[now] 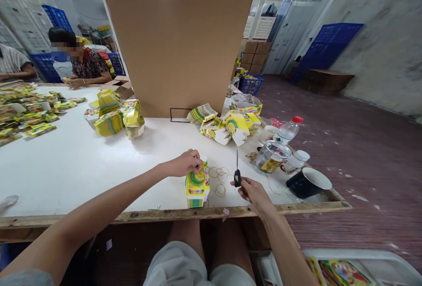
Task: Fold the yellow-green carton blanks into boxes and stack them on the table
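My left hand (pixel 184 164) is closed, fingers curled together, over the top of a stack of yellow and green printed cartons (pixel 197 190) near the table's front edge. Its fingertips are at the upper end of the stack; what they pinch, if anything, is too small to make out. In my right hand (pixel 252 190) is a pair of black-handled scissors (pixel 237 177), held by the handles with the blades pointing away from me. Several thin rubber bands (pixel 220 189) lie on the white tabletop between the stack and the right hand.
A tall cardboard sheet (pixel 178 53) stands at the back. More carton bundles lie at left (pixel 110 119) and right (pixel 239 125). Along the right edge are a dark mug (pixel 298 185), a clear jar (pixel 272 158) and a red-capped bottle (pixel 288 131). Other people sit across at far left.
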### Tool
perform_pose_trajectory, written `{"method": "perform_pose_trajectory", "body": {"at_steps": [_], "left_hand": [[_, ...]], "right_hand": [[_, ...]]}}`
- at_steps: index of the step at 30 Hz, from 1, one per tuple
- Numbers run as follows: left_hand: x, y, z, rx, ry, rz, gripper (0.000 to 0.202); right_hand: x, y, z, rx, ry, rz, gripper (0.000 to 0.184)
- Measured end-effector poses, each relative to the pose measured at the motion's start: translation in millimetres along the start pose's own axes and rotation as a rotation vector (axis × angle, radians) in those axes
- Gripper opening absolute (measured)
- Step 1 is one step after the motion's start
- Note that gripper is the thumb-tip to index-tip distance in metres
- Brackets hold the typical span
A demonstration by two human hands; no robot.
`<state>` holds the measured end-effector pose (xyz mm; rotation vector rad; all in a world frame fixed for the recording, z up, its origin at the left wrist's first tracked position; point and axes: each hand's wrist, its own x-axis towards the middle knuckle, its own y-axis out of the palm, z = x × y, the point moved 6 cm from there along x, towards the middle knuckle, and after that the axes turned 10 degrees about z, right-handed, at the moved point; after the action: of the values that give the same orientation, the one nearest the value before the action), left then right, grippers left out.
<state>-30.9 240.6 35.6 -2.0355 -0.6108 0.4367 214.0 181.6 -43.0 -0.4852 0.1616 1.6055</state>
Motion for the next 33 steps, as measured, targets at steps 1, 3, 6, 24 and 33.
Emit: {"method": "perform_pose_trajectory", "body": {"at_steps": [1, 3, 6, 24, 33], "left_hand": [[1.5, 1.7, -0.2, 0.007, -0.001, -0.008, 0.018], [2.2, 5.3, -0.7, 0.013, 0.003, -0.023, 0.021], [-0.5, 9.9, -0.4, 0.01, 0.005, -0.056, 0.024], [-1.1, 21.0, 20.5, -0.181, -0.09, -0.184, 0.029], [-2.7, 20.0, 40.9, -0.411, -0.173, -0.21, 0.032]], "right_hand": [[-12.3, 11.9, 0.7, 0.094, -0.037, 0.026, 0.046], [-40.5, 40.3, 1.0, 0.259, -0.094, 0.087, 0.064], [-80.9, 89.5, -1.8, 0.444, -0.095, 0.217, 0.082], [-88.7, 169.2, 10.3, 0.913, 0.014, 0.404, 0.074], [-71.3, 116.8, 25.8, 0.355, -0.126, 0.059, 0.085]]}}
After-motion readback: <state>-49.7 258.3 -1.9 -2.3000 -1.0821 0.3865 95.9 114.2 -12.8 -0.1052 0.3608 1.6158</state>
